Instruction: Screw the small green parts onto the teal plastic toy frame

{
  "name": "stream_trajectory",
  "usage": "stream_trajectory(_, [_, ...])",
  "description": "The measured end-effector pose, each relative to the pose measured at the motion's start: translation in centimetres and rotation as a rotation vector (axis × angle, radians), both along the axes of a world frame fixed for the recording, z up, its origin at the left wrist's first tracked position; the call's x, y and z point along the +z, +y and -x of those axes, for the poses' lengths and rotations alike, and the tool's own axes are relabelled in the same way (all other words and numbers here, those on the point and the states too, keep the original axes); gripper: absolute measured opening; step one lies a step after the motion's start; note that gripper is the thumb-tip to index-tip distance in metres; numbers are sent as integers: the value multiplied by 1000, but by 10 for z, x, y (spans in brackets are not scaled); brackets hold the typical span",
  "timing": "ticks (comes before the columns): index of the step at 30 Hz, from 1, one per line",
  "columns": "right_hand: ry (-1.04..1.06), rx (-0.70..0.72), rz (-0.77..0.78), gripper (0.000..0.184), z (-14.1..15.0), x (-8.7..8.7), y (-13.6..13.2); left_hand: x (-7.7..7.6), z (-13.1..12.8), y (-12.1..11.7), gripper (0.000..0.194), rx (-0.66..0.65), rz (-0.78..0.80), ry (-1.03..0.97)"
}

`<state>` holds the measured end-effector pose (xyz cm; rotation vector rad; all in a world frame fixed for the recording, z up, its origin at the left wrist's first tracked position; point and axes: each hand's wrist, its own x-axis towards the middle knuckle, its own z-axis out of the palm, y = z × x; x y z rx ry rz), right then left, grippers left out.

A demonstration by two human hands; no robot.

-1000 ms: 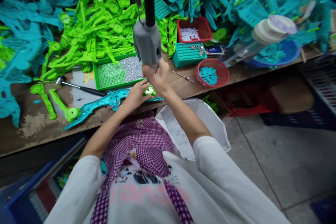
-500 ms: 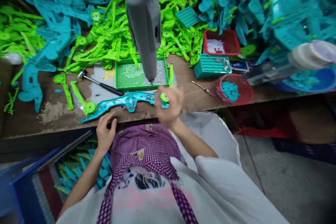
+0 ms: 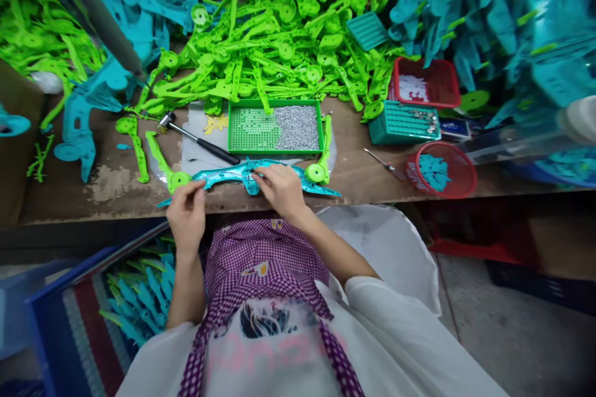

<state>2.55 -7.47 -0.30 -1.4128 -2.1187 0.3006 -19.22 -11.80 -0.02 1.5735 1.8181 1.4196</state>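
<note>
A cyan plastic bow-shaped toy part [image 3: 226, 173] lies along the table's front edge, with a green limb piece [image 3: 179, 180] at its left end and another green limb piece [image 3: 317, 170] towards its right end. My left hand [image 3: 187, 211] is at the left part of the cyan piece, thumb and fingers pinched together. Over its middle, my right hand [image 3: 280, 191] is bent down with its fingertips pinched at the cyan part. Whatever either pinch holds is too small to make out.
Behind the part sits a green tray [image 3: 275, 152] of small metal pieces, beside a hammer [image 3: 205, 142]. A screwdriver [image 3: 384, 163] lies near a red basket [image 3: 468, 177]. A hanging power screwdriver [image 3: 100, 18] tilts at upper left. Green parts [image 3: 286, 49] pile up behind.
The hanging power screwdriver has swung from the centre to the upper left. My right hand has moved from the part's right end to its middle. My left hand has closed into a pinch.
</note>
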Motion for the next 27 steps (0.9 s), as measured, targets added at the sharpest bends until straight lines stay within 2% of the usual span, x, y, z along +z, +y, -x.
stream_trajectory(2, [66, 15, 17, 27, -4, -1, -11, 23, -10, 32, 18, -63, -71, 1])
stream_trajectory(4, [16, 105, 27, 26, -5, -7, -25, 43, -24, 63, 20, -214, -96, 12])
stream_trajectory(7, [-137, 184, 5, 24, -3, -18, -41, 58, -46, 92, 26, -343, -157, 65])
stream_trajectory(9, [-200, 205, -32, 23, -4, -23, -42, 54, -55, 100, 33, -505, -160, 200])
stream_trajectory(13, [-254, 256, -103, 25, -10, -24, -33, 33, -54, 102, 53, -939, -79, 607])
stream_trajectory(15, [-258, 268, -120, 24, -12, -23, -30, 26, -52, 103, 61, -1042, -42, 744])
stream_trajectory(19, [-283, 323, -100, 22, -11, -20, -29, 21, -63, 113, 65, -1118, -38, 869])
stream_trajectory(23, [-304, 337, -121, 24, -14, -15, -29, 17, -75, 131, 31, -1215, -90, 879])
stream_trajectory(25, [-264, 303, -93, 25, -20, -13, -30, 10, -72, 139, 17, -1179, -97, 855])
stream_trajectory(27, [-165, 234, -28, 27, -26, -13, -30, 2, -65, 142, 16, -1103, -91, 806])
